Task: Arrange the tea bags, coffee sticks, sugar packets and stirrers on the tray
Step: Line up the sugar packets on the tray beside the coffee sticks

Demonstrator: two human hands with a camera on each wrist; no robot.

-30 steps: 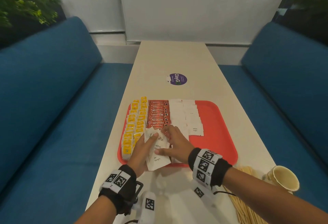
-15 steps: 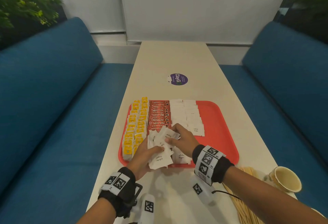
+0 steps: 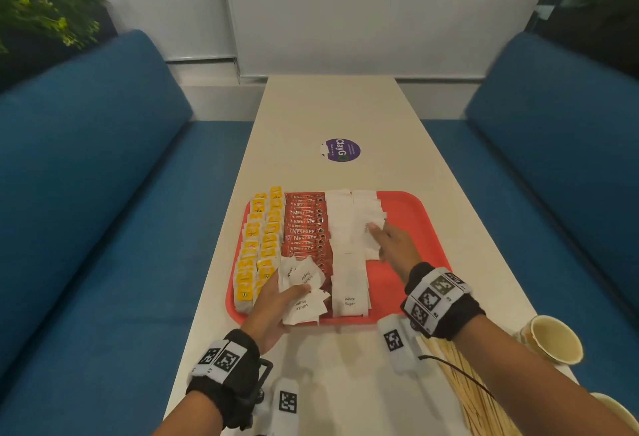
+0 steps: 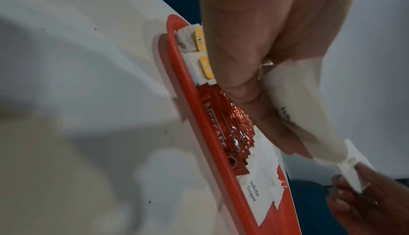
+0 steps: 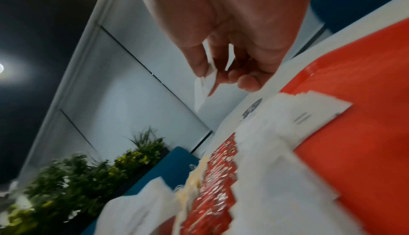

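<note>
A red tray holds yellow tea bags in two columns, red coffee sticks beside them, and white sugar packets in two columns. At the tray's near edge my left hand grips a loose bunch of sugar packets. The left wrist view shows that bunch clamped under the thumb above the tray rim. My right hand pinches one sugar packet over the right sugar column; the pinched packet shows between finger and thumb.
Wooden stirrers lie on the table at the near right, off the tray. Two paper cups stand at the right table edge beside them. A purple sticker marks the table beyond the tray. Blue benches flank the table.
My right hand has left the bunch in my left hand and moved up and right to the right sugar column with one packet. The left hand has stayed near the tray's front.
</note>
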